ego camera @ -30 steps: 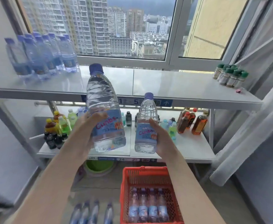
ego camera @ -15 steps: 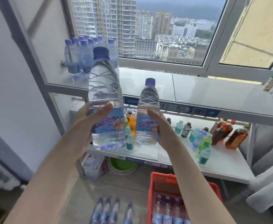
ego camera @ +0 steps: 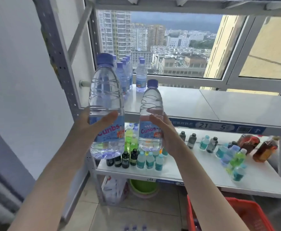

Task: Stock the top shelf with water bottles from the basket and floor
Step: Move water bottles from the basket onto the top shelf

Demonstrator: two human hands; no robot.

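Clear bottles are held upright, one per hand: left bottle point(ego camera: 106, 105) gripped by left hand point(ego camera: 93, 125), right bottle point(ego camera: 151, 117) by right hand point(ego camera: 167, 135), fingers wrapped round labels. Both are in front of shelf point(ego camera: 194, 104), near stocked bottles point(ego camera: 129, 75). Basket point(ego camera: 246, 214) sits lower right.

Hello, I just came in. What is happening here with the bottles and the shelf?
A person is stocking a metal rack by a window. The left hand holds one water bottle upright, and the right hand holds a second water bottle. Both bottles are raised in front of the top shelf, not yet set down. A group of the same bottles already stands at the shelf's left end. The shelf below carries small assorted drinks, and a red basket sits on the floor.
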